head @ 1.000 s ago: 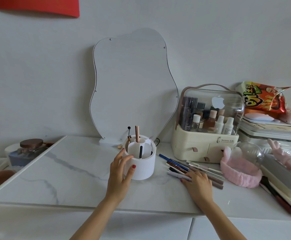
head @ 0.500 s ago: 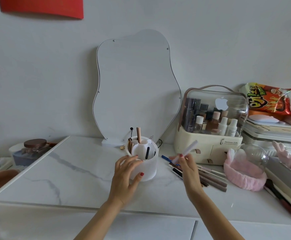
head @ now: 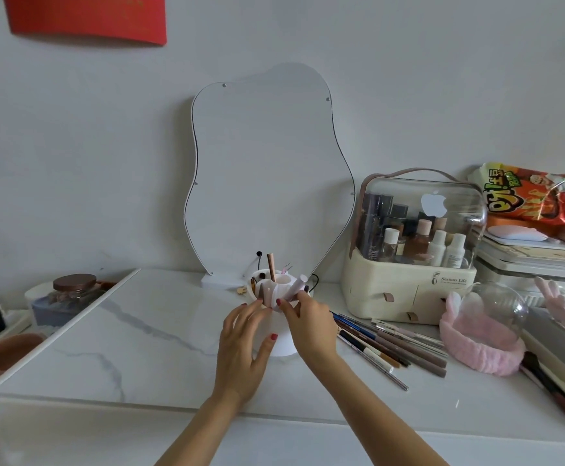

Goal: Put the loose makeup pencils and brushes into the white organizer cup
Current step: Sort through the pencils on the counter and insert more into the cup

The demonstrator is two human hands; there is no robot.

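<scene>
The white organizer cup [head: 283, 346] stands on the marble tabletop in front of the mirror, with a few brushes and pencils standing in its compartments. My left hand [head: 244, 344] wraps its left side. My right hand [head: 309, 326] is at the cup's rim, pinching a pale pink makeup pencil [head: 296, 286] whose lower end dips into a compartment. Several loose pencils and brushes [head: 388, 348] lie fanned on the table just right of the cup.
A wavy mirror [head: 267, 176] leans on the wall behind the cup. A cream cosmetics case [head: 409, 290] stands to the right, then a pink headband [head: 479, 344], a glass dome and stacked books. A lidded jar [head: 72, 290] sits at far left.
My right hand lifted a pale pink pencil from the loose pile and carried it left to the cup's rim. My left hand stayed on the cup.
</scene>
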